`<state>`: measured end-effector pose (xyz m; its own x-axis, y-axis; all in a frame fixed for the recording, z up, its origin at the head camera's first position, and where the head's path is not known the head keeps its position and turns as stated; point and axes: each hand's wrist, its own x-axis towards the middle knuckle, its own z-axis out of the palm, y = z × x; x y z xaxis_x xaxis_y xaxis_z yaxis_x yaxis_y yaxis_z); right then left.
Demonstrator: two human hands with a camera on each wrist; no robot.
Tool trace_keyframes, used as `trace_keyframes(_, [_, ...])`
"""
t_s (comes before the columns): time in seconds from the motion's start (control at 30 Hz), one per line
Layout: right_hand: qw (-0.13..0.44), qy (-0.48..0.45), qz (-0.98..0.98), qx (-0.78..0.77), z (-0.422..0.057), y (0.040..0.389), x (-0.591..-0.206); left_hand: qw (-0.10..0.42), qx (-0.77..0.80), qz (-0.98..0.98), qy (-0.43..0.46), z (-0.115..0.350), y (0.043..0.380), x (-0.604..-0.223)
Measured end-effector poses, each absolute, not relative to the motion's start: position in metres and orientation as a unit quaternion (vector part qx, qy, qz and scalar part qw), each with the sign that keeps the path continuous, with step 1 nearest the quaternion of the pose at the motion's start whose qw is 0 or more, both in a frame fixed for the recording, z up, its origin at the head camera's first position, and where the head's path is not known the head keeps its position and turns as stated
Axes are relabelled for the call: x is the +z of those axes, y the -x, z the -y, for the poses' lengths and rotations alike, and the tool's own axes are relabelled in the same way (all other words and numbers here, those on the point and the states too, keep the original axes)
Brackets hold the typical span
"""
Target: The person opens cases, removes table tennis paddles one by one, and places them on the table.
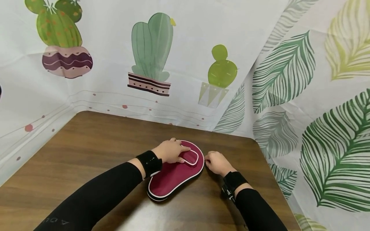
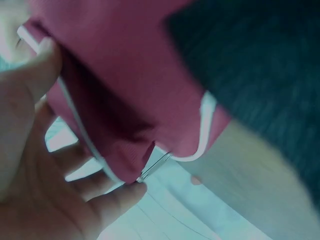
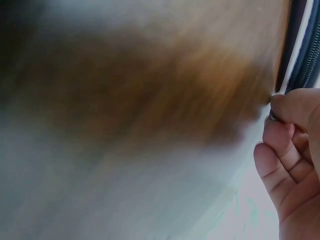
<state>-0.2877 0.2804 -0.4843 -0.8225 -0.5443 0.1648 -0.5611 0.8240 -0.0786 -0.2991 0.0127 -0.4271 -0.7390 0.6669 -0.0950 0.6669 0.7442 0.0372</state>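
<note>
A maroon table tennis bat case (image 1: 173, 179) with white piping and a black side lies on the table. My left hand (image 1: 170, 151) holds it from above, near its rounded end, beside a white-edged pocket (image 1: 191, 157). In the left wrist view, the thumb (image 2: 47, 62) lies on the maroon fabric while other fingers pass behind its piped edge. A thin metal pull (image 2: 155, 166) shows by one fingertip. My right hand (image 1: 218, 163) is at the case's right edge. Its thumb and forefinger (image 3: 287, 107) pinch a small zipper pull at the end of the visible zipper (image 3: 311, 62).
The brown wooden table (image 1: 115, 141) extends around the case. Behind it hangs a white cloth (image 1: 107, 41) printed with cacti. Another cloth with leaf prints (image 1: 289, 73) borders the right side. Black bands (image 1: 234, 181) are worn on both wrists.
</note>
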Motion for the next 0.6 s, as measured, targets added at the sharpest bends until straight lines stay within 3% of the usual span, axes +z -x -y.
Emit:
trace_keyframes(0.17, [0.068,-0.283,0.954,0.066,-0.279,0.286,-0.483,0.013,-0.011,-0.944,-0.330,-0.019,0.295,-0.434])
trace_keyframes(0.6, [0.067,-0.282,0.955,0.060,-0.277,0.280,-0.480,-0.029,-0.034,-0.957,-0.285,-0.029,0.283,-0.437])
